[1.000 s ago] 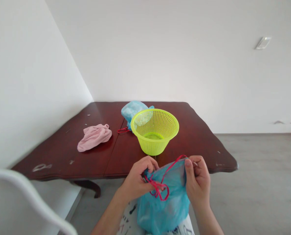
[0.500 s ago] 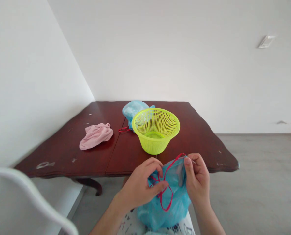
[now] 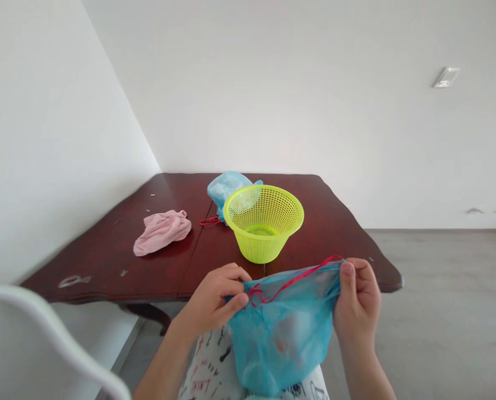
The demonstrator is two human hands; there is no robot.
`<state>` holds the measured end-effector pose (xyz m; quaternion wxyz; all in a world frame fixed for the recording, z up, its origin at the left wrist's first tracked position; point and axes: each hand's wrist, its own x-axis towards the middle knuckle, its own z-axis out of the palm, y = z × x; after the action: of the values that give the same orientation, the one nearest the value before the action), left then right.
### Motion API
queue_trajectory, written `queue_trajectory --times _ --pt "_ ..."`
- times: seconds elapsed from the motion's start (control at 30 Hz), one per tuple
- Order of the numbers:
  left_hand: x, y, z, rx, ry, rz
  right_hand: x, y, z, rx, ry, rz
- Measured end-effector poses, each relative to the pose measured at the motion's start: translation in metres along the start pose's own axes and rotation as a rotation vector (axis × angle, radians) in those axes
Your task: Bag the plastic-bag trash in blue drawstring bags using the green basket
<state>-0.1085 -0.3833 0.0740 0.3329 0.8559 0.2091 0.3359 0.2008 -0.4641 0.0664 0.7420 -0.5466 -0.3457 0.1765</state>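
Note:
A translucent blue drawstring bag [image 3: 283, 333] rests on my lap, its top edge stretched wide between both hands. My left hand [image 3: 214, 297] pinches the left end of the rim beside the knot of the red drawstring [image 3: 300, 276]. At the right end, my right hand [image 3: 358, 294] grips the rim between thumb and fingers. Something pale with reddish spots shows dimly through the plastic; I cannot make out what it is. Just beyond the bag stands a yellow-green plastic basket [image 3: 261, 247] with perforated walls and nothing visible inside.
Behind the basket lies a second blue bag [image 3: 228, 189] with a red string. A crumpled pink cloth [image 3: 163, 231] is on the left of the dark red wooden table [image 3: 322, 233]. A white curved bar [image 3: 56, 330] crosses the lower left. Walls border the table's back and left.
My hands have moved apart, the left one leftward and the right one rightward. The bag's mouth is now pulled wide, and the drawstring lies along the rim instead of hanging in loops.

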Motion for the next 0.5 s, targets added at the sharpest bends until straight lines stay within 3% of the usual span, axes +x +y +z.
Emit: queue_trajectory --times 0.13,0.2,0.27,0.37,0.5 --pt "-0.017 -0.004 -0.003 -0.242 0.332 0.083 0.003 0.002 0.004 0.158 0.146 0.119" --pt "-0.02 -0.003 -0.004 -0.317 0.429 0.079 0.004 0.003 0.007 0.224 0.163 0.158" --pt "-0.02 -0.002 -0.006 -0.353 0.39 0.059 0.004 0.005 0.009 0.248 0.125 0.19" --pt "-0.013 -0.001 -0.01 -0.375 0.188 0.007 0.002 0.007 0.009 0.215 0.02 0.2" --pt "0.001 0.008 -0.009 -0.149 0.121 -0.11 -0.003 0.003 0.008 0.132 -0.106 0.129"
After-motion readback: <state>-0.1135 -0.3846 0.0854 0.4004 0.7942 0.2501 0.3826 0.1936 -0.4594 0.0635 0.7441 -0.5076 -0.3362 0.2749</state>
